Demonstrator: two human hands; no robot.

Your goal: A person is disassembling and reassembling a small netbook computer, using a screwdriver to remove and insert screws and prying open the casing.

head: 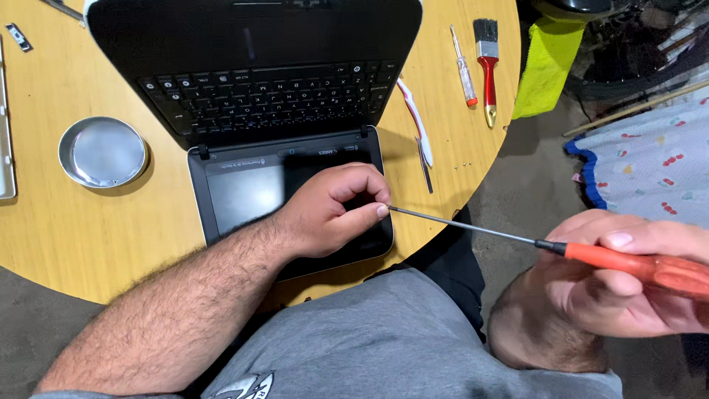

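Right now your left hand rests on the screen half of the open laptop, which lies flat on the round wooden worktop with the keyboard on the far side from you. The fingers are curled in and the thumb and forefinger pinch the very tip of a long screwdriver, just past the screen's near right corner. Your right hand is clenched round the orange handle of that screwdriver, held off the edge of the worktop above your knee, so the thin metal shaft runs from one hand to the other across the gap. To the left of the laptop sits a shallow round metal dish. On the right, just beside the keyboard, lie a white and red pen-shaped tool and a pair of metal tweezers; further right are a small clear-handled screwdriver and a paintbrush with a red handle. A few tiny screws lie near the worktop's right edge. A yellow-green cloth hangs just beyond that edge.
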